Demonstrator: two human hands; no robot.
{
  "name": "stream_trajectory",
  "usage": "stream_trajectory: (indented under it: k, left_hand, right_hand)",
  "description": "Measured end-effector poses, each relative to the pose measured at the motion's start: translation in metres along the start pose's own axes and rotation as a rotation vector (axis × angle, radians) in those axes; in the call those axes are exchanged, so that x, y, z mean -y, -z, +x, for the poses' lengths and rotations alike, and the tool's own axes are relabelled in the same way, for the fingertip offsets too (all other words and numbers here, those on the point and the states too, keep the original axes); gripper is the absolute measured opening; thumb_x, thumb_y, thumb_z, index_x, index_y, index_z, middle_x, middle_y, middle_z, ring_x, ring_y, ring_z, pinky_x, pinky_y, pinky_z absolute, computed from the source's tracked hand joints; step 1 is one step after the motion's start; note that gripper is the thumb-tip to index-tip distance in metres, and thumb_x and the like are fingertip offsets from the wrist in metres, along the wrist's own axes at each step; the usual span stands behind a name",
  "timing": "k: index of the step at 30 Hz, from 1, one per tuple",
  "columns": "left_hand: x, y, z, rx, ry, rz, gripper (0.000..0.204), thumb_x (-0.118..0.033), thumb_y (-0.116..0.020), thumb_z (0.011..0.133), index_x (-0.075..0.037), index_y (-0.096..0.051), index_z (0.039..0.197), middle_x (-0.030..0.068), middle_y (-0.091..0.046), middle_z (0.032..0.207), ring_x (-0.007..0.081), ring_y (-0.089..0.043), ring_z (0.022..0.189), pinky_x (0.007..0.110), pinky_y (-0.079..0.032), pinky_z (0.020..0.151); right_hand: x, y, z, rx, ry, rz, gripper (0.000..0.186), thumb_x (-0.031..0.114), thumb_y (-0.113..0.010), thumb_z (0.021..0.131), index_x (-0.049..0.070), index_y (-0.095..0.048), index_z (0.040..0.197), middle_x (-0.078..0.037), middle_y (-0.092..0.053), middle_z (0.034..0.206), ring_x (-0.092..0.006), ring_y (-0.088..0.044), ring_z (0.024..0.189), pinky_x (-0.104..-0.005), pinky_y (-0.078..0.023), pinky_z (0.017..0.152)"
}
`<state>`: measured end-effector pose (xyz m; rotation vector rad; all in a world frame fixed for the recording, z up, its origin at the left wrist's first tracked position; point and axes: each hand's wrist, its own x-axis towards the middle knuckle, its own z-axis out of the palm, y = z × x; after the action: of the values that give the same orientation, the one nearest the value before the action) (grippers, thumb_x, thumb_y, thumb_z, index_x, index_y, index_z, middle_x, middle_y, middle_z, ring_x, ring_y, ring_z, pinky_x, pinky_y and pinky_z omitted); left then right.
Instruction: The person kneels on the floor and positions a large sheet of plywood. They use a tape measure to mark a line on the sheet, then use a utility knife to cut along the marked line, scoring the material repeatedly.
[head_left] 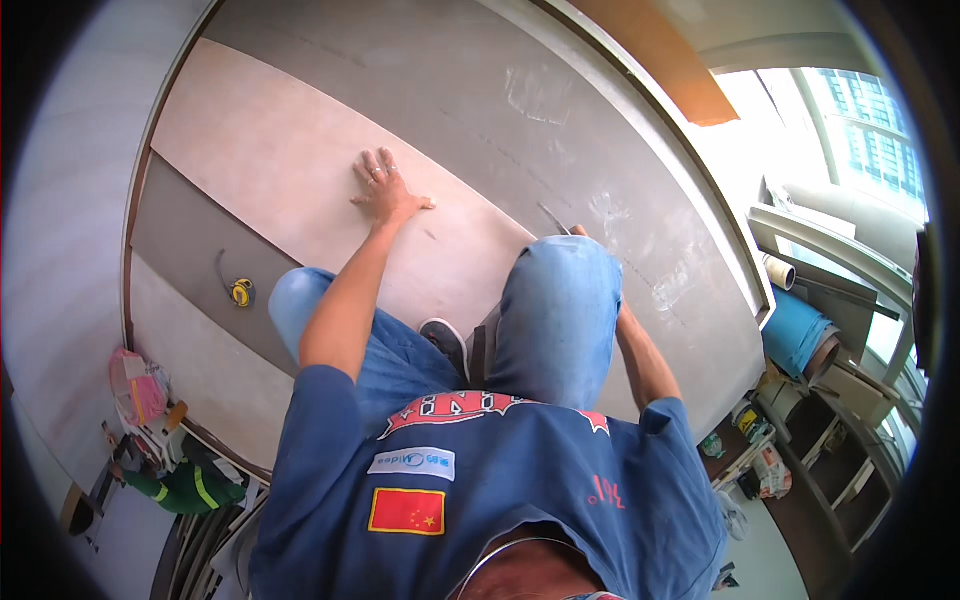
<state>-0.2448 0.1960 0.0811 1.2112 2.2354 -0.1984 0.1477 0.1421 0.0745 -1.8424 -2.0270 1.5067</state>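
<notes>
My left hand (385,190) lies flat with spread fingers on a long pale board (250,140). It rests near the board's far edge, next to a grey surface (440,90). My right hand (580,231) is mostly hidden behind my right knee; only its fingertips show. From them a thin, pointed, blade-like tool (553,217) sticks out over the grey surface, close to the board's edge. Its exact kind is too small to tell. To the left of my left knee, a yellow and black tape measure (240,292) lies on a grey strip.
Another pale panel (200,320) lies at the near left. A raised rim (690,165) bounds the surface at right. Beyond it stand a blue roll (797,330) and shelving (840,450). A pink bag (140,388) and a green cloth item (195,488) are at lower left.
</notes>
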Motion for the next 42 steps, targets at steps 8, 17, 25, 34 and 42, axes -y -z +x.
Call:
stream_trajectory:
  k: [8,17,25,34,42]
  left_hand:
    - [0.001,0.005,0.000,0.028,-0.016,-0.021,0.139,-0.045,-0.092,0.053,-0.014,-0.006,0.157,0.0187,0.004,0.163,0.0438,0.006,0.149,0.080,-0.020,0.103]
    - [0.002,0.006,0.000,0.043,-0.019,0.001,0.143,-0.049,-0.091,0.053,-0.013,-0.001,0.158,0.0190,0.007,0.163,0.0453,0.008,0.148,0.082,-0.018,0.102]
    - [0.006,-0.032,-0.001,-0.094,-0.174,-0.098,0.135,-0.043,-0.093,0.054,-0.010,-0.011,0.156,0.0194,-0.003,0.163,0.0409,0.002,0.150,0.081,-0.011,0.105]
    - [-0.009,-0.043,0.021,-0.119,0.015,0.025,0.155,-0.054,-0.093,0.037,-0.004,-0.007,0.156,0.0248,0.003,0.162,0.0502,0.002,0.147,0.088,-0.017,0.095]
    - [-0.005,-0.046,0.022,-0.161,0.022,-0.160,0.144,-0.044,-0.095,0.037,-0.011,-0.019,0.154,0.0166,-0.010,0.162,0.0424,-0.004,0.149,0.083,-0.019,0.100]
  right_hand:
    - [0.048,-0.027,-0.039,-0.183,-0.140,0.169,0.020,0.021,-0.059,0.092,0.007,-0.059,0.107,-0.010,-0.065,0.080,-0.0220,-0.060,0.071,-0.0363,-0.047,0.060]
    - [0.102,0.049,-0.034,-0.197,-0.232,0.249,0.020,0.020,-0.063,0.088,0.005,-0.064,0.101,-0.005,-0.062,0.069,-0.0135,-0.060,0.063,-0.0320,-0.046,0.056]
    - [0.086,0.041,0.034,-0.140,-0.061,0.131,0.026,0.021,-0.062,0.092,0.000,-0.066,0.106,-0.006,-0.068,0.081,-0.0112,-0.052,0.058,-0.0276,-0.044,0.052]
    - [-0.020,0.160,0.394,-0.412,0.436,-0.741,0.036,0.020,-0.053,0.098,0.007,-0.059,0.131,-0.017,-0.068,0.115,-0.0312,-0.065,0.100,-0.0390,-0.052,0.086]
    - [0.006,0.196,0.442,-0.145,0.402,-0.012,0.038,0.024,-0.052,0.099,0.005,-0.058,0.131,-0.017,-0.067,0.118,-0.0294,-0.064,0.105,-0.0376,-0.050,0.090]
